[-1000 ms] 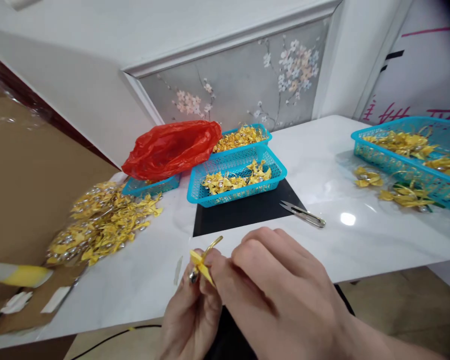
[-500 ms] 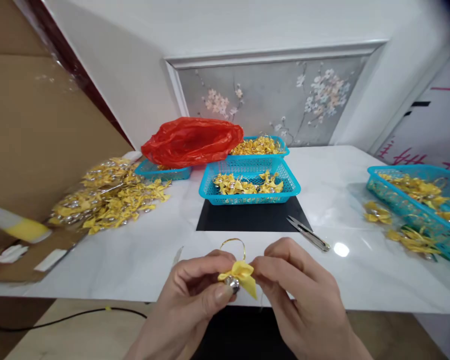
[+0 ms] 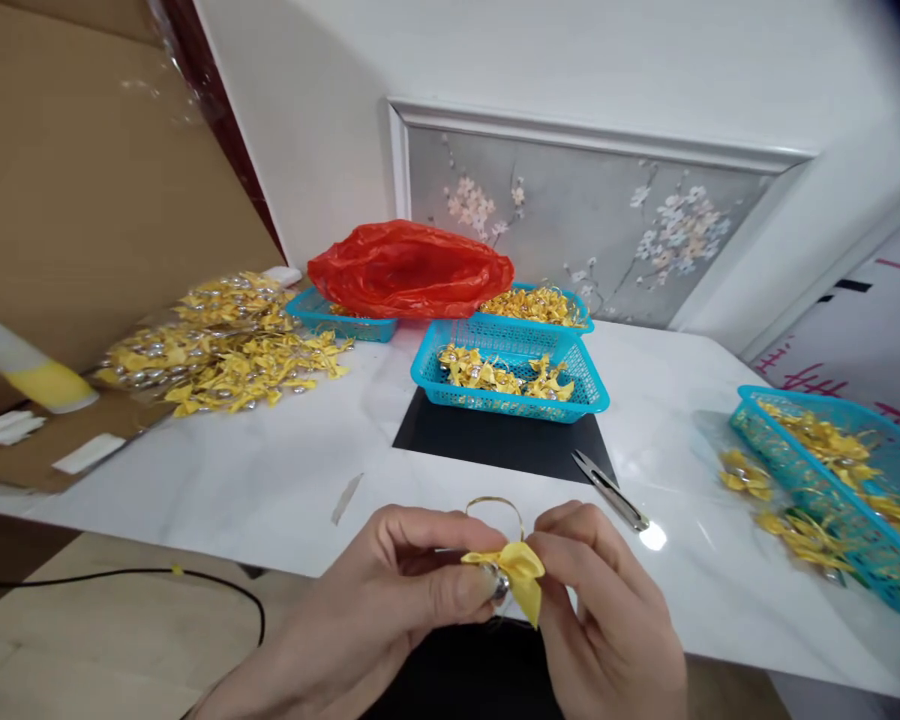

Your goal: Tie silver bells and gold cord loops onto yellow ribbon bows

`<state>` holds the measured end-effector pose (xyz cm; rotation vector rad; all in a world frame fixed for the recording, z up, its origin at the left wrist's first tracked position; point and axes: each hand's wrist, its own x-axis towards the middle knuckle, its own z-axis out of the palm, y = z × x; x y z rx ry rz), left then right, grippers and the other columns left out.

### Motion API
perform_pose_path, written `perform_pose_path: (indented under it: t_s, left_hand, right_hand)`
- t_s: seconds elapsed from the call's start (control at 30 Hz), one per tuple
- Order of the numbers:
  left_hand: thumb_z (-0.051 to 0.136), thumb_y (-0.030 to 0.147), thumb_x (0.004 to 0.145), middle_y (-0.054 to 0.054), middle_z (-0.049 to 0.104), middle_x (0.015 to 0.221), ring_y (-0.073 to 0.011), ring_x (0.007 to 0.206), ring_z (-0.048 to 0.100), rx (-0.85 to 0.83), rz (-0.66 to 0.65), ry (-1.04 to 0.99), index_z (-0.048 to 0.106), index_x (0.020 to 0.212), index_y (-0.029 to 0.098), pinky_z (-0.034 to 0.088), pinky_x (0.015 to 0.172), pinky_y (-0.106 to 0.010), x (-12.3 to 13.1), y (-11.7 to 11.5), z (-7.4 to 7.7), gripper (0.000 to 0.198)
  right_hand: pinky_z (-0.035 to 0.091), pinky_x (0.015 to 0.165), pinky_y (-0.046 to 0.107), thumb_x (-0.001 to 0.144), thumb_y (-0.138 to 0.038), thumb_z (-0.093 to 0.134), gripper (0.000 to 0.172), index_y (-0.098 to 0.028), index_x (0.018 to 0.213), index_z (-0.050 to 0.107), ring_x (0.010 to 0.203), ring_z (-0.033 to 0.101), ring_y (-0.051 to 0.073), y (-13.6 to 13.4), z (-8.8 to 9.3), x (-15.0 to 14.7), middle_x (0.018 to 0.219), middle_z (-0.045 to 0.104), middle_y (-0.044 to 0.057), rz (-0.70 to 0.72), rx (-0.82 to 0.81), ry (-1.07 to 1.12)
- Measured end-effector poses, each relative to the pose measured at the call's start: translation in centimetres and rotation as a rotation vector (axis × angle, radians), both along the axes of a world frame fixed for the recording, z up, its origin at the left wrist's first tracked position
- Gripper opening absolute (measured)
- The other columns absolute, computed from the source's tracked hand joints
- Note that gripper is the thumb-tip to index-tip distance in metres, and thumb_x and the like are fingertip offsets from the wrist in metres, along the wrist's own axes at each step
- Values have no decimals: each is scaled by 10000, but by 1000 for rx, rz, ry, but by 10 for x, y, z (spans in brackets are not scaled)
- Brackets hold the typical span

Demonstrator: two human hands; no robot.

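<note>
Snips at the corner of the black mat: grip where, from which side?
Probably pinch the snips by the handle end, from above on the near right. They lie flat: the pointed blades face away over the black mat, while the handle end rests on the white table, toward the person.

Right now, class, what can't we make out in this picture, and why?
- Head view: part of the silver ball by the yellow bow, behind the left hand's thumb.
- Head view: most of the back-left basket's contents, under the red bag.
- Head view: the right-hand basket's outer end, cut off by the picture's edge.
</note>
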<state>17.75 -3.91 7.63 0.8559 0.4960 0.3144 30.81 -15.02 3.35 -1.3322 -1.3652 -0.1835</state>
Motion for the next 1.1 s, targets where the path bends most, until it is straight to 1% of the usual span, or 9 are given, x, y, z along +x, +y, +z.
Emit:
perform_pose_path:
  t_s: [0.07,0.17,0.33,0.43,0.57,0.73,0.9,1.03,1.1]
  left_hand:
    - [918,225,607,-32,777,713,-91,643,658,3,-17,-2,831,753,183,524,624,-144,1,-1,-1,176]
    - [920,235,599,-28,775,723,-108,665,656,45,29,18,830,759,205,523,636,-165,0,-4,-3,186]
    - [886,224,645,-20,758,755,-126,700,636,238,87,53,823,787,207,512,642,-172,-2,-7,-5,157]
    - [859,217,672,-17,744,755,-139,713,634,300,71,48,818,812,215,505,647,-185,-3,-7,-5,145]
    - [831,197,694,-13,725,769,-144,722,621,346,57,52,812,831,217,496,651,-192,-3,-7,-3,140]
    - [819,185,710,5,698,788,-127,714,607,340,11,-21,780,883,218,493,644,-170,-2,-9,2,180]
    - [779,178,763,13,709,799,-116,721,618,424,42,20,771,870,239,495,645,-141,-3,-11,3,123]
    - [776,146,755,19,736,845,-126,745,651,471,109,-7,786,894,294,519,657,-144,-3,-11,3,204]
    - [763,125,754,13,725,798,-127,718,649,548,129,-9,803,844,281,524,634,-138,-3,-11,6,185]
  right_hand:
    - [472,538,254,880,16,503,230,-194,889,593,706,560,152,-1,0,-2,796,519,41,-9,3,-11]
    - [454,501,233,886,-4,502,217,-198,883,600,676,556,143,-2,-2,-3,781,531,34,-7,-30,54]
    - [503,567,253,886,-24,515,211,-207,889,621,714,583,156,-1,-5,-1,786,546,30,63,-35,155]
    - [517,584,263,886,-23,525,229,-215,913,647,714,587,157,1,-6,0,776,543,25,107,-11,179]
    - [517,582,269,883,-26,543,236,-226,924,661,698,584,157,2,-7,1,765,553,22,114,13,198]
    - [524,595,279,881,-10,530,262,-223,953,664,706,585,160,1,-8,1,779,559,30,115,-14,165]
    - [526,621,271,872,15,514,279,-220,951,642,740,593,155,1,-9,2,811,553,28,131,6,167]
    - [522,624,263,877,12,519,271,-220,929,649,735,601,150,2,-4,2,819,575,26,140,-21,207]
    - [519,621,254,885,3,518,261,-216,909,657,717,603,143,2,-1,1,811,588,22,152,-26,224]
